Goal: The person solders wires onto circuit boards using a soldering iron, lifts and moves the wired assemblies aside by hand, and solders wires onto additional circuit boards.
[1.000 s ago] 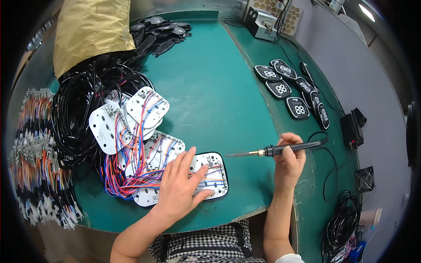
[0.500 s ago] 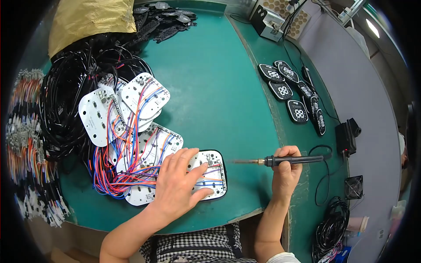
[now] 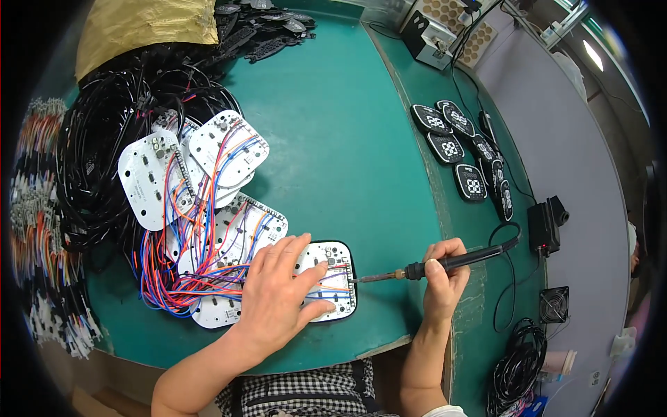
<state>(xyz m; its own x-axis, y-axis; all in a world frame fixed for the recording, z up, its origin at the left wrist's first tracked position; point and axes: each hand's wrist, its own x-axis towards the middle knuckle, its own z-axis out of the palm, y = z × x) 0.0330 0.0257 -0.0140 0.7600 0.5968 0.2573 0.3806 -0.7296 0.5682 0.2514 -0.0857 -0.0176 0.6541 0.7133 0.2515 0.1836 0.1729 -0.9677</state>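
My left hand [image 3: 272, 297] lies with fingers spread over a white circuit board [image 3: 333, 254] near the table's front edge. Thumb and index finger rest on its face, on either side of thin coloured wires running to its right edge. In my right hand [image 3: 445, 285] is a black-handled soldering iron [image 3: 415, 270], pointing left. Its tip meets or nearly meets the board's right edge, among the wire ends. More white boards [image 3: 231, 154] are piled to the left, with red, blue and orange wires [image 3: 163, 278] bunched beside them. My left palm hides part of the board and wires.
Coiled black cables [image 3: 94, 174] and stripped wire bundles [image 3: 48, 229] fill the left. A gold bag [image 3: 146, 31] and black plastic parts [image 3: 260, 31] lie at the back. Right: black display panels [image 3: 471, 182], a black box [image 3: 544, 226], a small fan [image 3: 554, 306], another cable coil [image 3: 515, 368].
My right hand has brought the soldering iron's tip left and slightly down to the board's right edge. My left hand stays spread over the board. The whole view has shifted a little.
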